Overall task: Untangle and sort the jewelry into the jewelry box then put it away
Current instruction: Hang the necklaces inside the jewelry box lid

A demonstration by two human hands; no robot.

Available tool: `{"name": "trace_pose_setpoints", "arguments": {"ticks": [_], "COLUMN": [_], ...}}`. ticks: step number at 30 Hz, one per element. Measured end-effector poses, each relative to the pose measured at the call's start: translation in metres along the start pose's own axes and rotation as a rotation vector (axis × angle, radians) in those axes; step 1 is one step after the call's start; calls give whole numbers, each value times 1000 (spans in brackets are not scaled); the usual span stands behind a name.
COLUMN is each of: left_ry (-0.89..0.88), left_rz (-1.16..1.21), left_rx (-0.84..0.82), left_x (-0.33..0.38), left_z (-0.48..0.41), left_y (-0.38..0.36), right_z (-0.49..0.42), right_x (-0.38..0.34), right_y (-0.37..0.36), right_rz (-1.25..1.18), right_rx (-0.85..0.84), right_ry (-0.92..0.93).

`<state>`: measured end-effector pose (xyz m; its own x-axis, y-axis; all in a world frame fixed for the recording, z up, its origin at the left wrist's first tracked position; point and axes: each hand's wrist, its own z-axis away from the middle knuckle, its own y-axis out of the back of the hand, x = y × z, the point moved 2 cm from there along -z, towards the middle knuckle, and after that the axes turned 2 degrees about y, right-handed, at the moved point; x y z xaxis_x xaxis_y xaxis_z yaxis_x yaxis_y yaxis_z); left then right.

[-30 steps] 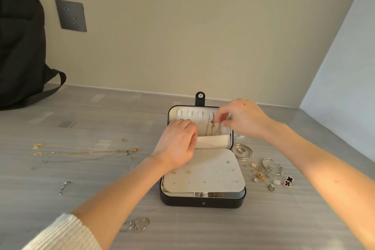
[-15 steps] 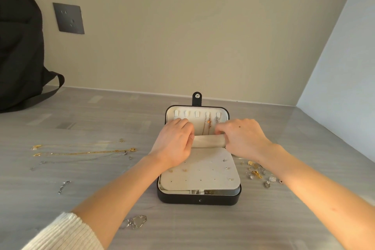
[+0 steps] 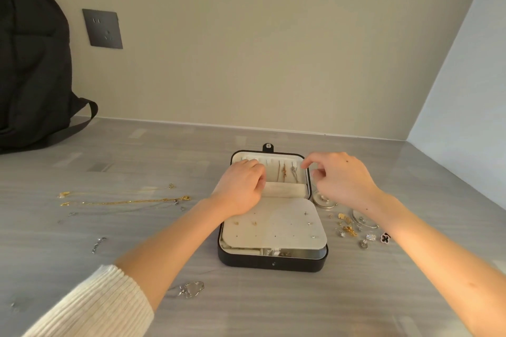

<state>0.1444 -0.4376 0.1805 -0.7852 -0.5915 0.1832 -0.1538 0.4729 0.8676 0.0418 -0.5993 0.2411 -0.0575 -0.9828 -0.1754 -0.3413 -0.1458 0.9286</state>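
Note:
The black jewelry box (image 3: 273, 262) lies open in the middle of the grey table. Its cream lid lining has a row of hooks, and a gold necklace (image 3: 284, 172) and a silver necklace (image 3: 294, 174) hang from them above a pocket (image 3: 286, 190). A cream earring panel (image 3: 273, 230) with a few studs covers the base. My left hand (image 3: 241, 189) rests curled on the left of the lid lining, fingertips hidden at the pocket's edge. My right hand (image 3: 342, 180) hovers at the lid's right edge, thumb and forefinger close together with nothing visible between them.
Gold necklaces (image 3: 126, 202) lie stretched out at the left, with a short silver chain (image 3: 98, 244) and a silver bracelet (image 3: 191, 288) nearer me. Right of the box are a silver ring (image 3: 323, 201), a bangle (image 3: 364, 220), several small earrings (image 3: 351, 230) and a black clover piece (image 3: 385, 238). A black backpack (image 3: 30, 63) stands far left.
My right hand has lifted off the pocket and moved up and right to the lid's corner, uncovering the jewelry to the right of the box. My left hand has stayed in place.

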Motion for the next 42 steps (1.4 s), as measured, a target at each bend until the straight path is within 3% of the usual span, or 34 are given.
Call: {"name": "trace_pose_setpoints", "arguments": {"ticks": [7,16,21,28,42], "left_ry": [138,238,303,453,657], "left_rz": [28,155,154,140,43], "left_rx": [-309,-237,-436,-451,-520], "left_x": [-4,-39,-59,-98,-124], "left_z": [-11,60,142,206,247], "left_y": [5,75,111,140,165], "right_z": [8,44,80,76,52], "right_x": [-27,-106,-151,-177,-269], "right_y": [-2,7,-26,-70,-90], "right_rz": [-108,-245,-171,-9,-388], "right_rx": [-32,-20,-212,-283,-340], "right_ry": [94,292,517,470,467]}}
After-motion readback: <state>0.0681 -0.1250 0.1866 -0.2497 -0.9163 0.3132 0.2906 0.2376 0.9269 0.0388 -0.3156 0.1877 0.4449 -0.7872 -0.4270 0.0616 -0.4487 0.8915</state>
